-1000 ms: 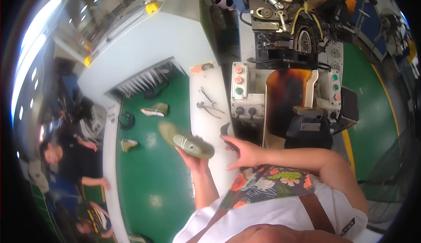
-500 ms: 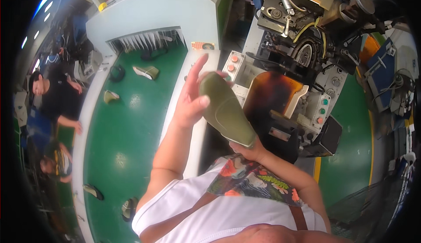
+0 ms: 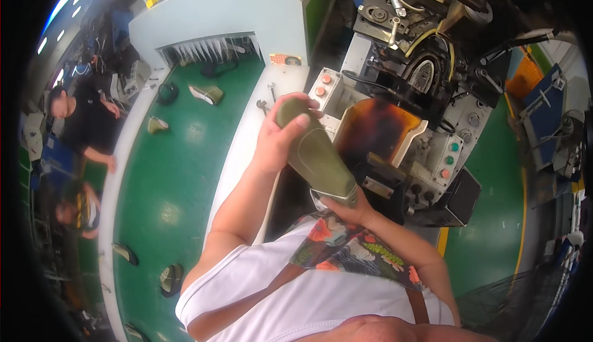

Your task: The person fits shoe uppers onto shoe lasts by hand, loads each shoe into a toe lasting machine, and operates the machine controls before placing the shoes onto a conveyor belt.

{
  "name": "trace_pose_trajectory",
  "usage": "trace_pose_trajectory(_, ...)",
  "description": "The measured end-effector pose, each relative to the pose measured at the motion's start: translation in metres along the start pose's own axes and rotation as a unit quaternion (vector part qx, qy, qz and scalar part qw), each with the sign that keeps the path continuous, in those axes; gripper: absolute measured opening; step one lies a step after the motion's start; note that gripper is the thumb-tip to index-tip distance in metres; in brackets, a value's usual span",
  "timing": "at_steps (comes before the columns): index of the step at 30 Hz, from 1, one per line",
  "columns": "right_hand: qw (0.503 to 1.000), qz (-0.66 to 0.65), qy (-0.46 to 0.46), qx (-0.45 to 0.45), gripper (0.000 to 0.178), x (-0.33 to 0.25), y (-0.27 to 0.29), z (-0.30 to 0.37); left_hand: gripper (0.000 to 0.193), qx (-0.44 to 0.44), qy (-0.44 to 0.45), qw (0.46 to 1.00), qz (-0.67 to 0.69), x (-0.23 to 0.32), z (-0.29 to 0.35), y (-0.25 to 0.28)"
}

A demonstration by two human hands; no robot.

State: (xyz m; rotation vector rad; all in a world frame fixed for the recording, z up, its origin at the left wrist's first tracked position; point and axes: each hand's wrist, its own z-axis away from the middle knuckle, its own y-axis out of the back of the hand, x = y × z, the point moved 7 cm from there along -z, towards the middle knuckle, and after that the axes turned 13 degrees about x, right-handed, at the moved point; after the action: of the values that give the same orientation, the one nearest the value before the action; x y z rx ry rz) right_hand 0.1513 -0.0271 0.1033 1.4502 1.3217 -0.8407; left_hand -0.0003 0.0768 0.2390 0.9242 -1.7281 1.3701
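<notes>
In front of a grey-and-black metal machine [image 3: 426, 73], the right hand [image 3: 349, 210] is clamped on the near end of an olive-green, foot-shaped shoe [image 3: 321, 157], the left hand [image 3: 283, 133] wrapped around its far end. Left of the machine, other olive shoes [image 3: 213, 95] lie scattered on a glossy green conveyor [image 3: 176, 175].
</notes>
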Motion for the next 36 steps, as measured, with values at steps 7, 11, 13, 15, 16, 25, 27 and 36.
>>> trace_pose_trajectory(7,0.968,0.168,-0.184,-0.033,0.068,0.010,0.015,-0.012,0.032,0.199,-0.088,0.975,-0.032,0.013,-0.010,0.096)
trace_pose_trajectory(11,0.986,0.114,-0.088,-0.080,0.033,-0.026,0.013,-0.023,0.026,0.336,-0.232,0.898,-0.164,0.038,-0.001,0.152)
trace_pose_trajectory(13,0.983,-0.062,-0.155,-0.072,0.032,-0.042,0.021,-0.026,0.025,0.356,-0.252,0.870,-0.231,0.039,0.004,0.166)
trace_pose_trajectory(15,0.922,-0.356,-0.145,-0.049,0.028,-0.046,0.029,-0.032,0.024,0.369,-0.270,0.839,-0.294,0.041,0.007,0.171)
trace_pose_trajectory(16,0.921,-0.357,-0.147,-0.049,0.028,-0.044,0.027,-0.035,0.023,0.361,-0.246,0.865,-0.246,0.037,0.009,0.176)
trace_pose_trajectory(25,0.666,-0.603,-0.434,0.059,0.029,0.027,-0.024,-0.015,0.036,0.214,0.079,0.923,0.309,-0.047,-0.007,0.145)
trace_pose_trajectory(27,0.661,-0.596,-0.451,0.062,0.037,-0.001,-0.025,-0.015,0.037,-0.014,-0.220,0.942,-0.253,-0.028,-0.004,0.118)
trace_pose_trajectory(36,0.632,-0.660,-0.393,0.102,0.042,0.029,-0.014,-0.012,0.040,0.150,-0.024,0.988,0.022,-0.042,-0.017,0.092)
